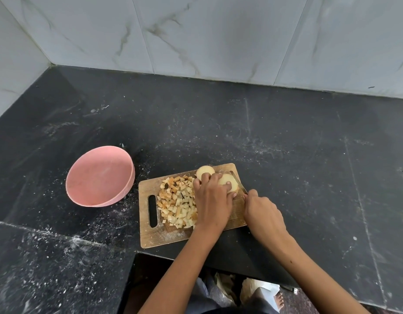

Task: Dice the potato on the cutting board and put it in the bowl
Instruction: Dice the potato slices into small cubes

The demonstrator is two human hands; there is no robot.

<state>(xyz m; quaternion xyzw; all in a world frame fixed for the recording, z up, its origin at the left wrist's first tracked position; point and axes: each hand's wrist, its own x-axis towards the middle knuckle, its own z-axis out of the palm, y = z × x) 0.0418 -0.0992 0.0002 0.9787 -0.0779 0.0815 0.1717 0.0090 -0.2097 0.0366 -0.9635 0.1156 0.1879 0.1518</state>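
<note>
left hand [213,199]: fingers curled, pressing potato half [229,182] on cutting board [164,234] | right hand [263,210]: clenched round knife [239,183]

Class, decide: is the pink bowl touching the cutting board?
Apart. The head view shows a strip of dark counter between the pink bowl and the cutting board.

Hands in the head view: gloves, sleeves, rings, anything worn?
Nothing worn that shows. The left hand and right hand are bare, with no gloves, rings or watch visible. Both forearms are uncovered up to the frame edge, with no sleeves in view.
</note>
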